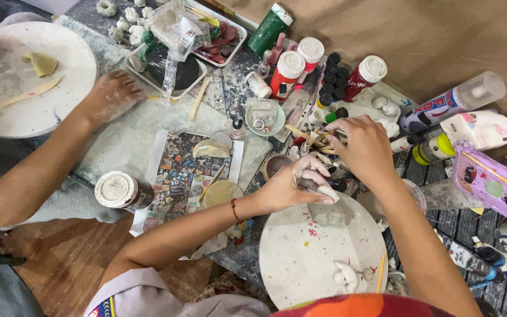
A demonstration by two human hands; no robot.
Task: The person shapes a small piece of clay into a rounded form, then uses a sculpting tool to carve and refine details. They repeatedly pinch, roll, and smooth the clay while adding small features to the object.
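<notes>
My left hand [300,183], a red bracelet on its wrist, is shut on a small white clay piece [325,192] above the far edge of a round white board [306,252]. My right hand [364,147] reaches over a bunch of wooden modelling sticks [312,136], fingertips among them; whether it grips one is hidden. A white clay figure [346,276] and a thin wooden stick [381,273] lie on the board's near part. A small brown cup [274,164] stands just left of my left hand.
Red paint bottles with white caps [291,69], a green bottle [270,28] and a purple palette [491,185] crowd the far and right side. Another person's forearm and hand [110,94] rest at left beside a second round board [60,53]. A printed sheet [183,170] and a lidded jar [115,189] lie left.
</notes>
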